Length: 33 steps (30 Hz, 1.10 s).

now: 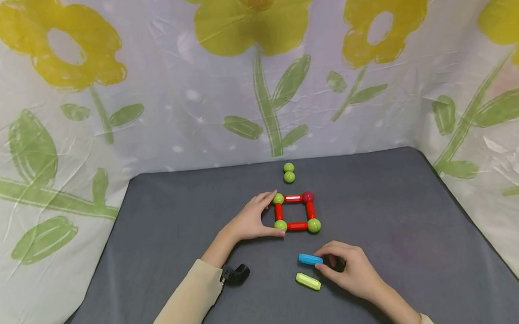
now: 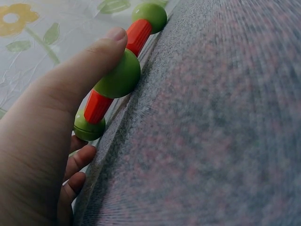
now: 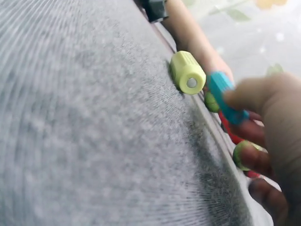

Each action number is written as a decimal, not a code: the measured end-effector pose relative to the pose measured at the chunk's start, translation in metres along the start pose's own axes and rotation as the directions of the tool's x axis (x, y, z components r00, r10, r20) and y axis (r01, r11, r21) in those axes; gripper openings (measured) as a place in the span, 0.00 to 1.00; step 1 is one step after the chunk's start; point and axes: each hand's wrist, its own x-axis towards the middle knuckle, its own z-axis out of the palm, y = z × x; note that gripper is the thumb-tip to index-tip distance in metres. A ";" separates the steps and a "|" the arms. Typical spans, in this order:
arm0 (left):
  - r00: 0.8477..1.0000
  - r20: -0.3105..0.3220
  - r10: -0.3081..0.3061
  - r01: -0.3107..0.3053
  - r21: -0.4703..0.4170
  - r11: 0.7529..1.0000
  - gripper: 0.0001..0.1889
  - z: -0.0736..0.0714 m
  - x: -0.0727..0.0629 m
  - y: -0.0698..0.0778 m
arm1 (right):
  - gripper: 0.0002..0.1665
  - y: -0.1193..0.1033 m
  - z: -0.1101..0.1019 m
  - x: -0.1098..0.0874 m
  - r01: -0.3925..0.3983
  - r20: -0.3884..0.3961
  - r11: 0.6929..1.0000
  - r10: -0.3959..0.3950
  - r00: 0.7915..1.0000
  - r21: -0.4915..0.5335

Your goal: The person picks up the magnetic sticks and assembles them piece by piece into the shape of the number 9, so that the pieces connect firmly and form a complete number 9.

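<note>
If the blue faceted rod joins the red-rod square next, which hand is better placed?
The right hand, probably: it pinches the blue faceted rod, while the left hand brackets the left side of the red-rod square.

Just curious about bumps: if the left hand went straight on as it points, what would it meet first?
Probably the left side of the red-and-green square. The thumb of the left hand seems to touch its lower-left green ball, though depth is unclear.
</note>
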 end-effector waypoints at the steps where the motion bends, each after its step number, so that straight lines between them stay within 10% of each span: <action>1: 1.000 0.001 -0.001 0.001 0.000 1.000 0.63 0.000 0.000 0.000 | 0.20 0.001 -0.001 0.000 -0.023 -0.054 1.000 0.022 0.998 -0.021; 6: 1.000 0.002 -0.002 0.002 0.004 1.000 0.64 0.000 0.001 0.000 | 0.13 0.004 -0.007 0.003 -0.277 -0.264 0.957 0.245 0.933 -0.089; 10: 1.000 -0.002 -0.002 0.002 0.004 1.000 0.64 0.001 0.001 0.000 | 0.08 0.006 -0.009 0.005 -0.389 -0.290 0.916 0.348 0.892 -0.097; 33: 1.000 -0.009 0.002 -0.001 0.003 1.000 0.63 -0.002 -0.001 0.006 | 0.15 -0.001 0.007 0.006 -0.369 -0.214 0.924 0.343 0.915 -0.096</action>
